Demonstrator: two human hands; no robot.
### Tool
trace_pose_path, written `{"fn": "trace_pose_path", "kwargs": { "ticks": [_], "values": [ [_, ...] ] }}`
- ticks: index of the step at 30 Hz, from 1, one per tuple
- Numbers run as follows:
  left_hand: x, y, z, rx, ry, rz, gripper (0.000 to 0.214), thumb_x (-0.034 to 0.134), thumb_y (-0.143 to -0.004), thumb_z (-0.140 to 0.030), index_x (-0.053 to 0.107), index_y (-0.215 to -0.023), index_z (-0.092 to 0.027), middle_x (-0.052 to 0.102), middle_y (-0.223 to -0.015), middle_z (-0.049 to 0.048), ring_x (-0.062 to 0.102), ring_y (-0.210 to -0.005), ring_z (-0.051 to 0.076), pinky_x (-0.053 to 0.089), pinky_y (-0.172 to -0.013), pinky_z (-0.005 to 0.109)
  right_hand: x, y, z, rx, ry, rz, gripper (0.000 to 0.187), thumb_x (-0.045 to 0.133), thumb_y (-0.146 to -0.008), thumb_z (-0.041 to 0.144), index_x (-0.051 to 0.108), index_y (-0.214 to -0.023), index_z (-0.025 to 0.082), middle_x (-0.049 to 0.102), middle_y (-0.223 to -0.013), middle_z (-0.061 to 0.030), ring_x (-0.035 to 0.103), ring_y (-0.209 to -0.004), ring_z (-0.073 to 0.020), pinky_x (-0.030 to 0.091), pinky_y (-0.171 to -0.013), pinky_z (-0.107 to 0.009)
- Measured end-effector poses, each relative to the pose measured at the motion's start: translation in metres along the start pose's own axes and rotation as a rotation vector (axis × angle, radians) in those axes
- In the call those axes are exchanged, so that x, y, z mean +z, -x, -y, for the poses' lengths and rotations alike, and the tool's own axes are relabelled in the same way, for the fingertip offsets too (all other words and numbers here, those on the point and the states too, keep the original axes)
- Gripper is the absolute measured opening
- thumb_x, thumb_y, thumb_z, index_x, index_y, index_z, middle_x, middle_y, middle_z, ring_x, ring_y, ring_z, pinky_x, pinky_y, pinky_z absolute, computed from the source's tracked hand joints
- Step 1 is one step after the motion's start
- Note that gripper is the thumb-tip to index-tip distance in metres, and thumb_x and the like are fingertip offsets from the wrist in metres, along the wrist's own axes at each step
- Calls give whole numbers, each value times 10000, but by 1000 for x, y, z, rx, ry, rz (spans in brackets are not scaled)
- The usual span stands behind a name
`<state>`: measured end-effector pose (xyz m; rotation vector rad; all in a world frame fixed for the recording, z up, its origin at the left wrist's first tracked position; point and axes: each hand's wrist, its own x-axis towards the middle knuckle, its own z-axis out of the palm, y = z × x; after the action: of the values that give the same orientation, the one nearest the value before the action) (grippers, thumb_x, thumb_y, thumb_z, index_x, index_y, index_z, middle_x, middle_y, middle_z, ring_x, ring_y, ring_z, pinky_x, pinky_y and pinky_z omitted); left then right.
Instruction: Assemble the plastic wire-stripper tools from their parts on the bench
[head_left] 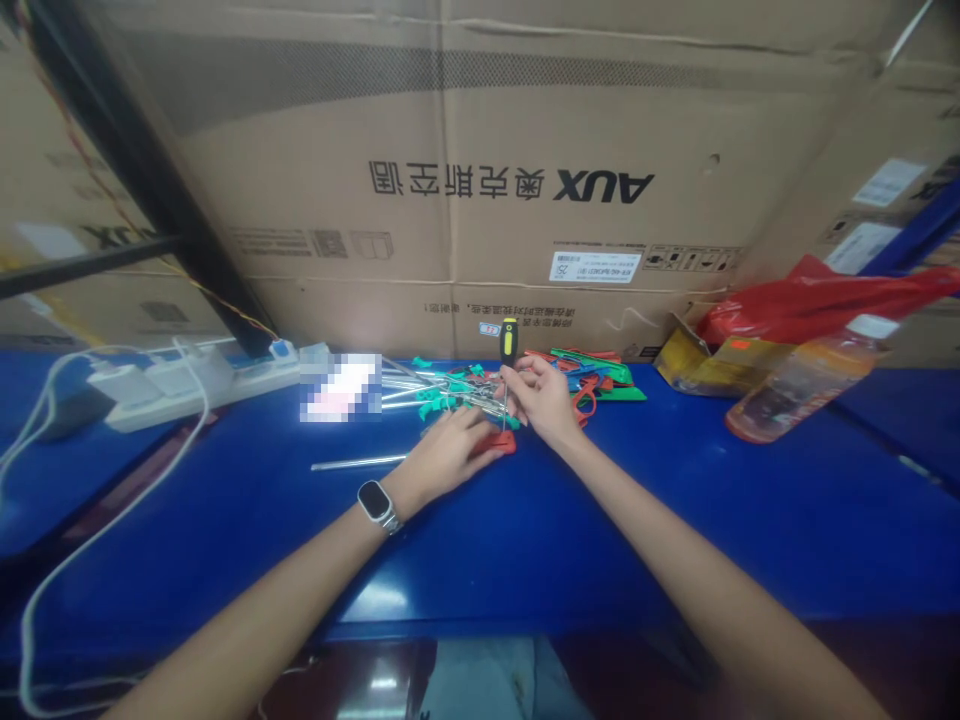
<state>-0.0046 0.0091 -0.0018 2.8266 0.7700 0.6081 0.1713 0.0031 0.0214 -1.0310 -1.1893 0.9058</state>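
My left hand (457, 443), below a wrist with a watch (374, 501), is closed on a red plastic piece (507, 441) and presses it to the blue table. A screwdriver (509, 342) with a black and yellow handle stands upright, its shaft tip down at the red piece. My right hand (541, 397) pinches the screwdriver below its handle. A metal rod (358, 463) lies left of my left hand; whether it joins the red piece is hidden. Behind both hands is a pile of green plastic parts (431, 402), metal rods and small metal pieces.
Flat red and green plastic parts (626, 380) lie behind my right hand. A bottle (802, 385) leans at the right by a yellow box (697, 360) with a red bag (795, 305). A power strip (202, 395) with white cables lies left. A large carton (480, 110) stands behind.
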Motion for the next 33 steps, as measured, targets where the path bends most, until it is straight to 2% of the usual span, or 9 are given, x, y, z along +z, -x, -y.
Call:
{"fn": "trace_pose_path", "kwargs": {
  "ticks": [6,10,14,23,28,33],
  "values": [
    [-3,4,10,-54,128,-2,309,519,-976,-467,656,-1077,-208,624,-1072,74,589,-997,233,485,-875,375,-7,14,1,-56,52,38,426,679,-794,588,502,-904,216,635,-608,42,527,-399,-90,418,-364,-195],
    [-4,5,10,-81,159,-3,292,547,-964,-459,665,-1062,-210,631,-1070,68,591,-997,233,488,-877,380,-10,17,-3,-61,87,-1,392,647,-840,574,566,-923,200,622,-612,25,528,-411,-94,432,-361,-200],
    [-2,5,11,-79,189,-17,310,548,-961,-471,673,-1080,-214,634,-1078,68,597,-1004,234,491,-886,386,-7,15,-3,-49,107,-12,400,674,-816,575,609,-948,203,623,-607,27,530,-419,-100,452,-382,-214],
    [0,4,14,-58,208,-28,328,558,-956,-474,671,-1129,-220,636,-1115,73,605,-1040,238,487,-926,392,-4,18,-7,-52,123,63,360,692,-806,538,615,-945,216,632,-641,30,538,-435,-109,480,-437,-248],
    [0,4,13,-62,216,-38,344,546,-958,-488,676,-1137,-225,636,-1108,77,614,-1036,243,494,-928,404,-6,17,-6,-43,172,98,348,720,-774,535,630,-866,212,625,-659,14,556,-489,-131,489,-467,-273],
    [-1,3,13,-46,213,-43,349,543,-960,-489,676,-1149,-228,634,-1094,79,607,-1035,242,486,-931,413,-8,15,-2,-51,162,25,403,820,-673,476,605,-896,219,648,-763,3,598,-584,-140,511,-499,-264]
  ]
}}
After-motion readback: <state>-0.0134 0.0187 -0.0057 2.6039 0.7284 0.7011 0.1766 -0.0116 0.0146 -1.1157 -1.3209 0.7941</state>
